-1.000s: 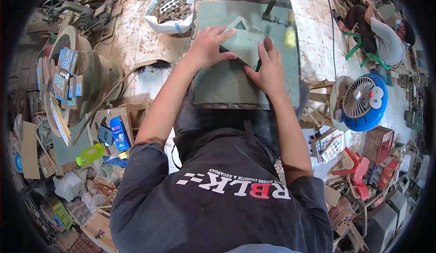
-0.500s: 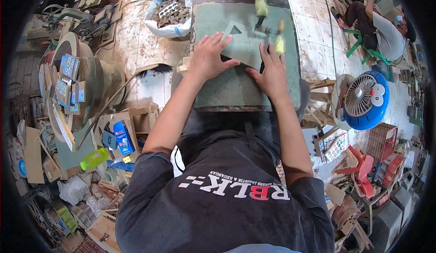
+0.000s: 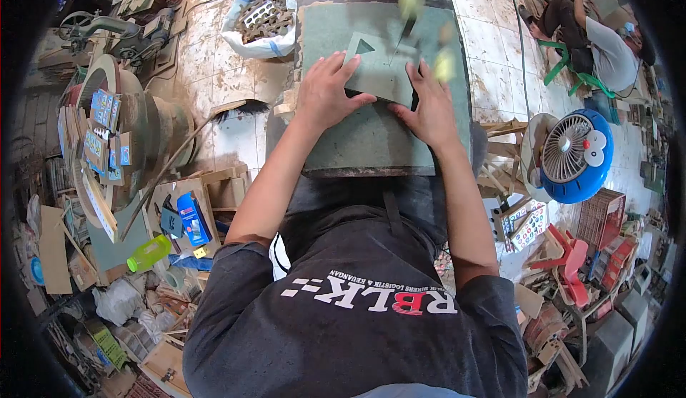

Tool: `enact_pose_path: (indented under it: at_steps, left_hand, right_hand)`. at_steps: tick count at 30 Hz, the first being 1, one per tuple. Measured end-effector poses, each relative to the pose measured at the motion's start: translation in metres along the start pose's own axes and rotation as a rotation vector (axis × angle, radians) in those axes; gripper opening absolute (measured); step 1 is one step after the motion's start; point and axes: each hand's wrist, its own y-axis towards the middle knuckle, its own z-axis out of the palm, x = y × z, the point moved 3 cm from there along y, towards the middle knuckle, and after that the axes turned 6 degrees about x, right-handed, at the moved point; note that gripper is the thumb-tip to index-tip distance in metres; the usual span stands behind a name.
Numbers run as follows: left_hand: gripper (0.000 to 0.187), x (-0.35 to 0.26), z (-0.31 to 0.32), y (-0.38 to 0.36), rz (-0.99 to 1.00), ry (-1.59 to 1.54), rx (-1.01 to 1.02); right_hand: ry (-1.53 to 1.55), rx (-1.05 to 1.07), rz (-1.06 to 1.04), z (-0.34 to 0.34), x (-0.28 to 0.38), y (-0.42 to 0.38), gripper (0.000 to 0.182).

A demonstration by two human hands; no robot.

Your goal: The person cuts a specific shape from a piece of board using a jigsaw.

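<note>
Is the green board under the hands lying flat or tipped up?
Flat: the board lies on the saw table, both hands pressed on it.

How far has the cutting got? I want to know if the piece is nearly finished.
Done: a triangular hole is cut in the green board. In hand: left hand and right hand press it flat at the blurred saw blade. Left: the outline looks mostly uncut.

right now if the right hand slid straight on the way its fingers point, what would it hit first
Probably the blurred saw blade. The right hand lies flat on the green board, fingers pointing up the table, with the blade close ahead, slightly left. Depth is unclear.
</note>
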Motion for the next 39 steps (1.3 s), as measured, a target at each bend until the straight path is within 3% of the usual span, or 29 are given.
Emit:
enact_pose_path:
  at_steps: [24,39]
  left_hand:
    - [0.081,-0.025,0.003,-0.009,-0.106,0.066,-0.119]
    - [0.083,-0.043,0.008,-0.013,-0.200,0.158,-0.174]
  right_hand:
    - [-0.032,0.037,-0.149,-0.008,-0.022,0.012,0.090]
    - [-0.014,0.025,-0.216,-0.009,-0.021,0.010,0.073]
